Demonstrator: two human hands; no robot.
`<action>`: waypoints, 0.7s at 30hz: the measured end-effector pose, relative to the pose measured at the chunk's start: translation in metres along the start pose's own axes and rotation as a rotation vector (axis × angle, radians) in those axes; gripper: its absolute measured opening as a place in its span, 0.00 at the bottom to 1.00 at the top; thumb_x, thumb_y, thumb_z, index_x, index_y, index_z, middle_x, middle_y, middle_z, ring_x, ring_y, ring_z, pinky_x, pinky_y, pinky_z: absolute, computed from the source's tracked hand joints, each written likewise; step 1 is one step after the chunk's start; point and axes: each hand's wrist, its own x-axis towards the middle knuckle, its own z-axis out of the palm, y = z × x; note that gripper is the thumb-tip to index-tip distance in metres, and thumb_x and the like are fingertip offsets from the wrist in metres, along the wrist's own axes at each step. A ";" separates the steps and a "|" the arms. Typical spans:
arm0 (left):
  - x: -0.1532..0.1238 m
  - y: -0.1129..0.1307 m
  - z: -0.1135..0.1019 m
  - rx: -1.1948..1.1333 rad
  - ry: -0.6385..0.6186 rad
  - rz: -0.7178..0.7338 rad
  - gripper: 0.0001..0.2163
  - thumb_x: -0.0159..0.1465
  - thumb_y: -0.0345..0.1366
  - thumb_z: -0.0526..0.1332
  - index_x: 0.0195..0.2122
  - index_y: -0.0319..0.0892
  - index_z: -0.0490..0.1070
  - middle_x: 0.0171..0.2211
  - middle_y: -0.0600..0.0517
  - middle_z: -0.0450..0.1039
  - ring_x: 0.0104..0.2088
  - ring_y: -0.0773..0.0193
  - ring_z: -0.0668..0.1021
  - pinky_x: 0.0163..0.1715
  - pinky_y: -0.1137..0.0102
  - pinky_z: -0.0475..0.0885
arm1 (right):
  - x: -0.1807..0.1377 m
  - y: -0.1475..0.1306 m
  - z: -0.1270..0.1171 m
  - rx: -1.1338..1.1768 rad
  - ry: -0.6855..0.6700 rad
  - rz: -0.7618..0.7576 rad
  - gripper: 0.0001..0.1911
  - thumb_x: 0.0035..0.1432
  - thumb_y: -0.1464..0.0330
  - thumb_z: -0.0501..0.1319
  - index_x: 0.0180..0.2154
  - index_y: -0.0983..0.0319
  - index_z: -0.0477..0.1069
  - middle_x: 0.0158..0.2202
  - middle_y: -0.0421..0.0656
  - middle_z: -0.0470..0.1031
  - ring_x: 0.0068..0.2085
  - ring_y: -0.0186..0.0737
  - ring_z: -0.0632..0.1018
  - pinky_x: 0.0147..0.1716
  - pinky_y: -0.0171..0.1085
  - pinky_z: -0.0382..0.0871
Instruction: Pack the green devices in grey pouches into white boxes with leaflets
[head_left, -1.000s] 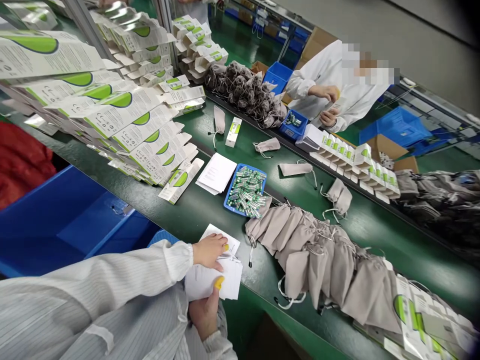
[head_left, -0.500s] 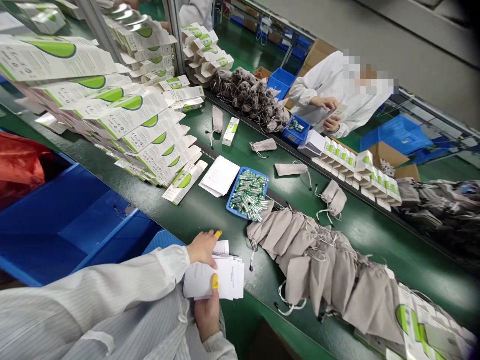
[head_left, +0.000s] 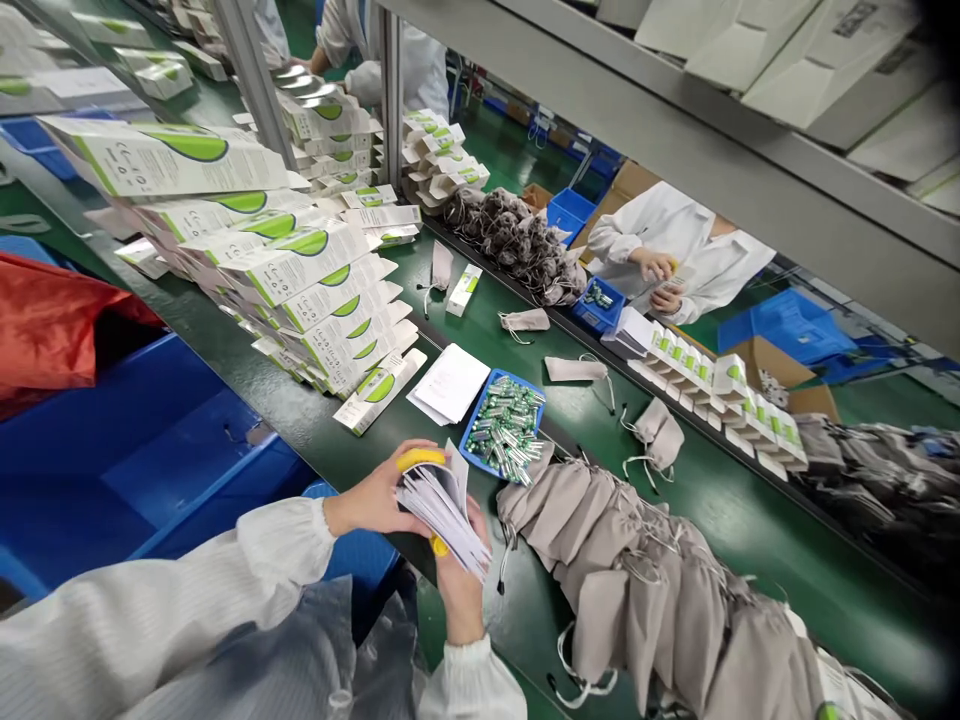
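A stack of folded white paper leaflets [head_left: 444,510] is held up on edge above the near side of the table. My left hand [head_left: 379,495] grips its left end, a yellow finger cot on one finger. Around the other end closes my right hand [head_left: 461,595], its thumb also in yellow and its fingers partly hidden by the paper. Just beyond the leaflets is a blue tray [head_left: 466,447] full of small green-and-silver batteries [head_left: 506,425]. More white sheets [head_left: 450,383] lie left of that tray. Grey drawstring pouches [head_left: 600,510] overlap in a row to the right.
Flattened white-and-green boxes [head_left: 300,270] are piled at the left. Blue bins [head_left: 202,440] stand below the table edge, one with red cloth [head_left: 52,330]. A metal shelf beam [head_left: 600,110] crosses overhead. Across the line a co-worker [head_left: 675,250] in white handles something small.
Both hands have lifted the leaflets from lying flat to standing on edge, the left hand now gripping their end. The camera view has shifted, showing more of the overhead shelf.
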 end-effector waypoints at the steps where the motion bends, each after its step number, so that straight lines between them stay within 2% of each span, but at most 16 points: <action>1: 0.001 -0.010 0.001 -0.013 0.031 0.006 0.40 0.43 0.44 0.73 0.55 0.41 0.58 0.57 0.41 0.56 0.57 0.49 0.64 0.58 0.57 0.59 | 0.009 0.004 0.000 -0.016 -0.037 -0.029 0.19 0.43 0.68 0.66 0.41 0.63 0.70 0.45 0.46 0.73 0.49 0.47 0.72 0.51 0.46 0.64; 4: -0.001 -0.042 0.007 -0.044 0.082 -0.009 0.44 0.40 0.50 0.73 0.55 0.39 0.58 0.58 0.36 0.54 0.57 0.45 0.64 0.57 0.53 0.59 | 0.021 0.020 0.002 -0.045 -0.135 -0.070 0.22 0.44 0.69 0.65 0.44 0.63 0.68 0.45 0.48 0.72 0.47 0.47 0.74 0.49 0.47 0.66; 7: -0.003 -0.061 0.007 -0.062 0.086 -0.034 0.45 0.39 0.48 0.74 0.57 0.39 0.57 0.58 0.37 0.56 0.58 0.45 0.63 0.59 0.51 0.53 | 0.021 0.030 0.003 -0.050 -0.172 -0.087 0.39 0.43 0.68 0.66 0.57 0.61 0.55 0.54 0.50 0.65 0.54 0.48 0.69 0.53 0.48 0.62; 9: -0.002 -0.065 0.003 -0.082 0.041 -0.039 0.43 0.40 0.45 0.74 0.56 0.39 0.59 0.55 0.40 0.62 0.55 0.47 0.66 0.59 0.53 0.55 | 0.021 0.032 0.003 -0.052 -0.190 -0.087 0.45 0.44 0.67 0.66 0.60 0.60 0.47 0.56 0.50 0.62 0.56 0.48 0.67 0.54 0.49 0.61; 11: 0.002 -0.064 0.000 -0.112 -0.014 -0.032 0.41 0.41 0.42 0.73 0.55 0.39 0.61 0.52 0.42 0.66 0.52 0.49 0.70 0.56 0.55 0.60 | 0.024 0.033 0.002 -0.065 -0.213 -0.089 0.47 0.43 0.65 0.67 0.61 0.60 0.46 0.55 0.51 0.63 0.56 0.50 0.67 0.55 0.51 0.59; 14: 0.005 -0.062 0.001 -0.135 0.001 -0.043 0.43 0.42 0.39 0.73 0.58 0.40 0.56 0.57 0.41 0.60 0.55 0.48 0.67 0.57 0.56 0.59 | 0.033 0.039 0.004 -0.082 -0.215 -0.106 0.52 0.40 0.64 0.69 0.62 0.59 0.43 0.60 0.52 0.55 0.61 0.53 0.59 0.59 0.55 0.50; 16: 0.005 -0.062 0.006 -0.147 0.055 -0.058 0.40 0.47 0.38 0.71 0.60 0.41 0.53 0.58 0.40 0.58 0.55 0.49 0.67 0.56 0.54 0.60 | 0.038 0.046 0.010 -0.068 -0.202 -0.109 0.52 0.43 0.63 0.67 0.63 0.59 0.39 0.62 0.53 0.53 0.62 0.53 0.58 0.58 0.54 0.53; 19: 0.002 -0.068 0.019 -0.189 0.098 -0.047 0.33 0.57 0.41 0.64 0.60 0.42 0.50 0.52 0.42 0.65 0.48 0.53 0.73 0.50 0.53 0.67 | 0.039 0.059 0.025 -0.036 -0.160 -0.114 0.46 0.50 0.60 0.61 0.63 0.59 0.37 0.57 0.53 0.60 0.57 0.49 0.66 0.51 0.49 0.66; 21: 0.001 -0.073 0.027 -0.198 0.127 -0.032 0.28 0.60 0.44 0.61 0.58 0.42 0.54 0.50 0.44 0.66 0.48 0.53 0.73 0.48 0.51 0.67 | 0.037 0.066 0.034 -0.043 -0.135 -0.131 0.39 0.52 0.59 0.60 0.61 0.61 0.46 0.51 0.51 0.66 0.50 0.46 0.72 0.46 0.47 0.70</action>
